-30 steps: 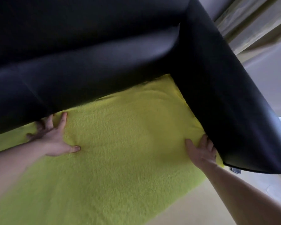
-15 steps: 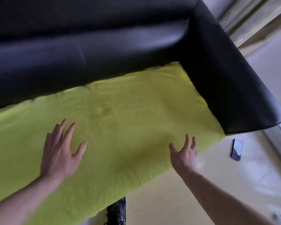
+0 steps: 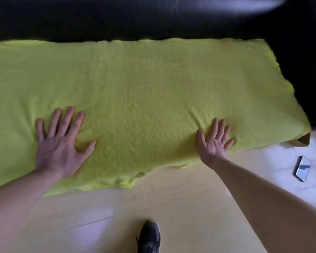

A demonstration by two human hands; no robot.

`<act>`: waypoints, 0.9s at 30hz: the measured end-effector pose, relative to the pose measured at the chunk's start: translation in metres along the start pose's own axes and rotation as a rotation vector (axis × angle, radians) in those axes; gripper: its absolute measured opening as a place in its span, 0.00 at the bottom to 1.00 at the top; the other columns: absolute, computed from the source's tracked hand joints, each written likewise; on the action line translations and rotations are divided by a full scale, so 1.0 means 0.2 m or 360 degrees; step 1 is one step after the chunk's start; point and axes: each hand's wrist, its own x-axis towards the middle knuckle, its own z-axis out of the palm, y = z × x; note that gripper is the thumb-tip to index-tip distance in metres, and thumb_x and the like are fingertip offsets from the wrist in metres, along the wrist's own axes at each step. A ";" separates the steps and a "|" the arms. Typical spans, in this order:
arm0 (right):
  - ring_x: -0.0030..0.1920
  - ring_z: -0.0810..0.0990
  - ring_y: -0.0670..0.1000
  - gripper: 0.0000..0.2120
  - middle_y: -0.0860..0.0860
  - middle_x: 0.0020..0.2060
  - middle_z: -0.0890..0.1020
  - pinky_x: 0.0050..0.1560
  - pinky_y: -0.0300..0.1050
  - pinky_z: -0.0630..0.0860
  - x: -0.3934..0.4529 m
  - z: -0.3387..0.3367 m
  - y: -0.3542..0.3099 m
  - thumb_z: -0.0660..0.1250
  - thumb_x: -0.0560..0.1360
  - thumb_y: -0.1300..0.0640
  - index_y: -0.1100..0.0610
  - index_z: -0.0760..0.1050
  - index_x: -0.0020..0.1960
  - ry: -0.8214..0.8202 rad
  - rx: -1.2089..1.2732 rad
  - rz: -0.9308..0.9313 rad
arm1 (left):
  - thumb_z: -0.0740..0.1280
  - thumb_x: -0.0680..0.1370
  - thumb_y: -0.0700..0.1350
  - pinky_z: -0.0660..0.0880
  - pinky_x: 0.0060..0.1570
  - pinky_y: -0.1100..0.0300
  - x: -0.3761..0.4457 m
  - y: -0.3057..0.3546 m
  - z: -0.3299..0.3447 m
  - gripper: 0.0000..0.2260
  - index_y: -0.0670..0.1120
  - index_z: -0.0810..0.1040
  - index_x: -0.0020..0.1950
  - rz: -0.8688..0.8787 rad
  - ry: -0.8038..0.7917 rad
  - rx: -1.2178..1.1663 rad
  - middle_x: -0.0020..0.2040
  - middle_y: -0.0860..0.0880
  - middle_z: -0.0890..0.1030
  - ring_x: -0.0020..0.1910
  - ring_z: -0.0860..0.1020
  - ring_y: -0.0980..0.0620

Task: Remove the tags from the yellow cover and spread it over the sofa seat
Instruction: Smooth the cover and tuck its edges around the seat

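The fluffy yellow cover [image 3: 144,92] lies spread flat across the seat of the black leather sofa [image 3: 117,17], reaching from the backrest to the front edge, where it hangs over a little. My left hand [image 3: 59,143] rests palm down on the cover near its front left, fingers apart. My right hand [image 3: 214,141] presses flat on the cover near the front right, fingers spread, with small creases in the fabric around it. Neither hand holds anything. No tags are visible on the cover.
The sofa's black armrest [image 3: 303,70] bounds the cover on the right. A phone [image 3: 302,168] lies on the pale floor to the right, near a brown piece [image 3: 304,141] under the cover's corner. My dark shoe [image 3: 149,236] stands on the floor below.
My view has pulled back and levelled. Both hands came away from the backrest and armrest corner and now lie flat near the cover's front edge.
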 end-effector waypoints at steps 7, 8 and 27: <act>0.81 0.35 0.52 0.42 0.48 0.82 0.38 0.76 0.65 0.33 0.02 0.06 0.04 0.42 0.74 0.31 0.49 0.39 0.83 0.0205 0.0057 -0.0090 | 0.51 0.76 0.70 0.47 0.78 0.36 0.01 -0.01 0.05 0.39 0.53 0.54 0.83 -0.0020 0.0129 0.0004 0.84 0.52 0.51 0.82 0.49 0.45; 0.81 0.35 0.52 0.42 0.48 0.82 0.38 0.76 0.65 0.33 0.02 0.06 0.03 0.42 0.74 0.31 0.49 0.39 0.83 0.0204 0.0058 -0.0098 | 0.51 0.76 0.70 0.47 0.78 0.36 0.01 -0.01 0.04 0.38 0.53 0.54 0.83 -0.0014 0.0130 -0.0003 0.84 0.52 0.51 0.82 0.49 0.46; 0.77 0.59 0.53 0.30 0.49 0.76 0.64 0.77 0.50 0.59 -1.16 0.65 -1.65 0.65 0.74 0.62 0.53 0.66 0.76 -0.0074 0.0672 -0.1655 | 0.67 0.74 0.45 0.66 0.73 0.52 -0.46 -0.78 -0.03 0.17 0.48 0.79 0.63 -0.0287 0.0963 -0.1173 0.67 0.52 0.74 0.71 0.70 0.53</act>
